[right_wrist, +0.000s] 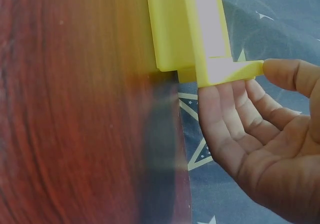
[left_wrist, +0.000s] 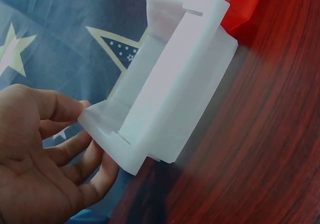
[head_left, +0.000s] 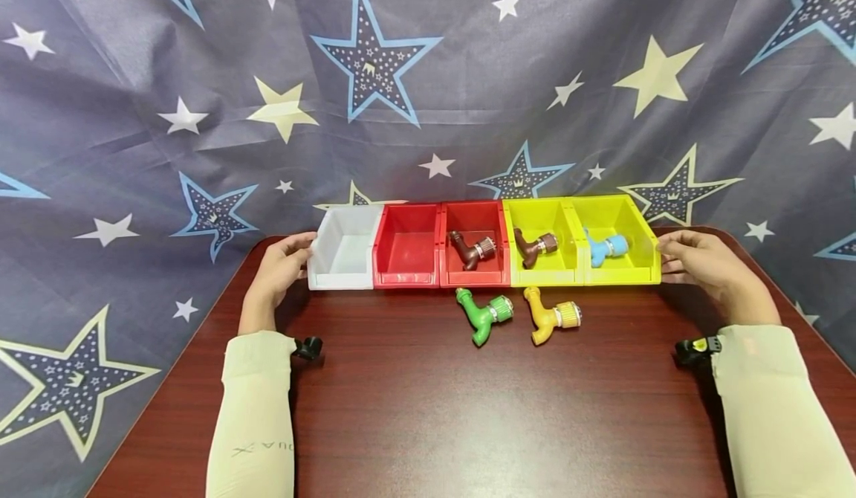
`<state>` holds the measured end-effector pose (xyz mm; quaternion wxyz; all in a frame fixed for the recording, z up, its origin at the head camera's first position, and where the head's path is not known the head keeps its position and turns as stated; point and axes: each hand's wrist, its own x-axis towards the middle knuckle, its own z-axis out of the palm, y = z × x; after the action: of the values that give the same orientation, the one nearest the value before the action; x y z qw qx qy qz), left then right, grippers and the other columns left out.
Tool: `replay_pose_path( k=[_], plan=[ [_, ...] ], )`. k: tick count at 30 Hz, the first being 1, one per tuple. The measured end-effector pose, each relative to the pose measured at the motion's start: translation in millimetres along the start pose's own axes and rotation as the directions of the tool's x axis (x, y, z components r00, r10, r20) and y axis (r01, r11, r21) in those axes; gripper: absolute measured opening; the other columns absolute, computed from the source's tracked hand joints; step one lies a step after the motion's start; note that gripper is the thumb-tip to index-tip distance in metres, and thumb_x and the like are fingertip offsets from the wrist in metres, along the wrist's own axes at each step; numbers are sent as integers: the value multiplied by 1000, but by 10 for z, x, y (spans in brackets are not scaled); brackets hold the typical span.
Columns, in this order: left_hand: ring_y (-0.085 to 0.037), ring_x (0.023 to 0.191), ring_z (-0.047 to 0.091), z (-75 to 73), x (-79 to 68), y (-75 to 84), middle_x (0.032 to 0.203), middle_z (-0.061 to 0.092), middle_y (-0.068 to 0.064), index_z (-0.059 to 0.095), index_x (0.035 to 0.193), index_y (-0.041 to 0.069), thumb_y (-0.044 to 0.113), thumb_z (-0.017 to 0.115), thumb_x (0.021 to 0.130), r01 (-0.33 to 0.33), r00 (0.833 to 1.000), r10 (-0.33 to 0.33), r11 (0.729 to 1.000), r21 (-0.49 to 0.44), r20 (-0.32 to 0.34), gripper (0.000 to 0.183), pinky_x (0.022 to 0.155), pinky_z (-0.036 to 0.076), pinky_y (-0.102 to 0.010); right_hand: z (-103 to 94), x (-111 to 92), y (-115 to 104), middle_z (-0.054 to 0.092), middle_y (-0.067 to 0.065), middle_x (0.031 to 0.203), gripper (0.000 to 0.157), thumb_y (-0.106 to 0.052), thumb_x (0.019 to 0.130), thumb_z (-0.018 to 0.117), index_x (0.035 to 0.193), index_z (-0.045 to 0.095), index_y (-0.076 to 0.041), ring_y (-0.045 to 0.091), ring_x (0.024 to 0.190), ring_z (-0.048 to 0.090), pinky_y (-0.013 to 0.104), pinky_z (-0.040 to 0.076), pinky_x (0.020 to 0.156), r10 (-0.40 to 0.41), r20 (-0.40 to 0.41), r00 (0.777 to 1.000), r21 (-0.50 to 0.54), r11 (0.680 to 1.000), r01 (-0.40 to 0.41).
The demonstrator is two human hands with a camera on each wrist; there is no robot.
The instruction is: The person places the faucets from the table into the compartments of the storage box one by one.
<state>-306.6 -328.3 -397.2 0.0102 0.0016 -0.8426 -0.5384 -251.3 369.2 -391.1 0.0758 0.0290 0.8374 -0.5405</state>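
At the left end of a joined row of bins, my left hand (head_left: pixel 279 271) touches the outer side of a white bin (head_left: pixel 341 281). My right hand (head_left: pixel 702 264) presses extended fingers against the side of the end yellow bin (head_left: pixel 625 275), its thumb at the rim. Between them stand a red bin (head_left: pixel 406 275), a second red bin (head_left: pixel 475 279) holding a brown tap (head_left: pixel 470 250), and another yellow bin (head_left: pixel 548 276) holding a brown tap (head_left: pixel 530 249). A light blue tap (head_left: pixel 607 247) lies in the end yellow bin. In front lie a green tap (head_left: pixel 483 317) and a yellow tap (head_left: pixel 547 319).
The bins line the far side of a dark red wooden table (head_left: pixel 468 416). Close behind hangs a grey-blue curtain (head_left: pixel 455 59) printed with stars. A dark wrist device (head_left: pixel 307 348) shows at the left cuff, another device (head_left: pixel 698 349) at the right.
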Motion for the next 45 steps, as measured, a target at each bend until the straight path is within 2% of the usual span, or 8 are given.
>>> replay_pose_path(
  k=[4, 12, 17, 24, 28, 35, 41, 45],
  plan=[
    [-31, 119, 55, 17, 33, 15, 139, 54, -23, 56, 146, 4, 14, 50, 106, -87, 991, 100, 986, 140, -84, 41, 91, 49, -37, -10, -1, 25, 61, -7, 97, 43, -29, 109, 48, 133, 43, 7, 12, 84, 66, 32, 59, 77, -1, -2, 1000, 13, 1000, 1],
    [-34, 114, 61, 114, 8, 253, 128, 60, -21, 67, 132, 2, 10, 55, 103, -236, 936, 300, 922, 307, -182, 32, 89, 48, -35, -32, 0, 57, 60, -7, 98, 41, -29, 110, 46, 132, 43, 6, 13, 85, 66, 32, 59, 78, 6, 11, 1000, 28, 1000, -6],
    [-27, 101, 63, 241, -44, 413, 118, 65, -17, 72, 124, 2, 12, 60, 102, -324, 897, 402, 881, 346, -182, 26, 82, 46, -27, -34, 18, 22, 60, -5, 101, 41, -29, 110, 46, 133, 43, 5, 14, 86, 66, 32, 59, 79, -5, 19, 1000, 13, 1000, 5],
    [-20, 90, 63, 476, -77, 641, 103, 68, -11, 74, 111, 3, 12, 67, 98, -486, 839, 537, 810, 329, -82, 17, 78, 49, -29, -33, 16, 24, 56, 0, 102, 40, -27, 111, 42, 134, 42, 6, 13, 86, 66, 33, 59, 80, 1, 24, 1000, 12, 1000, -1],
    [-21, 90, 63, 614, -105, 736, 99, 69, -8, 74, 106, 5, 13, 70, 96, -602, 774, 632, 721, 342, 29, 13, 79, 51, -41, -26, 2, 33, 58, -3, 101, 38, -26, 111, 44, 133, 43, 5, 14, 85, 66, 32, 59, 79, -7, 24, 1000, 24, 1000, 7],
    [-27, 98, 62, 891, -141, 787, 104, 68, -7, 71, 107, 6, 14, 70, 94, -794, 601, 732, 501, 345, 320, 16, 89, 48, -44, -44, 4, 56, 61, -5, 101, 41, -28, 109, 49, 133, 43, 5, 15, 87, 67, 32, 59, 79, -27, 25, 999, 16, 1000, 27],
    [-20, 109, 58, 1215, -280, 813, 113, 64, -2, 71, 117, 10, 28, 70, 95, -847, 523, 696, 358, 393, 492, 29, 97, 46, -40, -47, 5, 78, 62, -4, 101, 42, -28, 109, 50, 133, 43, 6, 15, 86, 67, 33, 60, 79, -38, 24, 999, 14, 999, 37],
    [-20, 112, 55, 1440, -379, 841, 118, 62, -1, 70, 121, 13, 35, 71, 94, -888, 455, 668, 288, 359, 589, 35, 96, 44, -40, -38, 14, 77, 62, -4, 101, 42, -28, 109, 51, 134, 43, 5, 15, 86, 67, 34, 60, 79, -38, 30, 999, 17, 999, 37]
  ],
)
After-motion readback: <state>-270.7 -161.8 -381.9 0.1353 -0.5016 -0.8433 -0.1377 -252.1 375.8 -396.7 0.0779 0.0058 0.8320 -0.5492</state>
